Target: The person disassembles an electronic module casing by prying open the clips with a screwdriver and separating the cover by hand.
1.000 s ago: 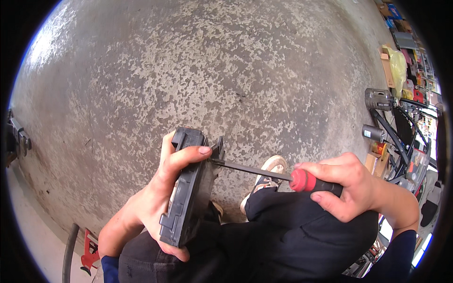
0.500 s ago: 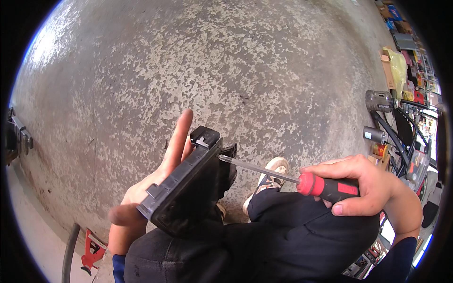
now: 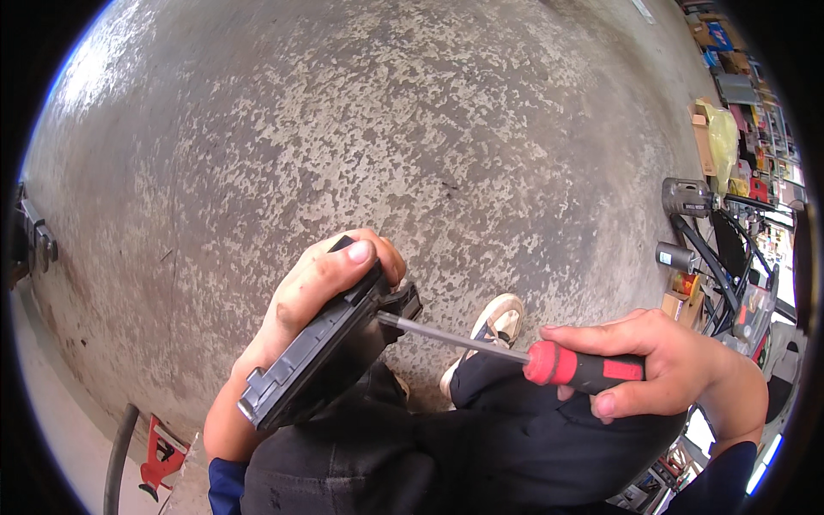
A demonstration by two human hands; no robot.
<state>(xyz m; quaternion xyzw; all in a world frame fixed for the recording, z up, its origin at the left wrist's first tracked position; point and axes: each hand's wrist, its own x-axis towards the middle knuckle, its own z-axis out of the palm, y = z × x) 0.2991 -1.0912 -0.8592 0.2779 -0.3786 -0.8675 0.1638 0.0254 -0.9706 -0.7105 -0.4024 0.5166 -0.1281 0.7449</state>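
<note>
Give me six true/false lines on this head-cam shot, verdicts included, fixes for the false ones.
1. The right hand holds a screwdriver. True.
2. The screwdriver is plain yellow all over. False: its handle is red and black.
3. The left hand grips a black plastic part. True.
4. The screwdriver points away from the black plastic part. False: its shaft runs toward it, with the tip right at the part.
5. A red stand shows at the lower left of the picture. True.
6. Both hands are on the screwdriver. False: only the right hand is.
</note>
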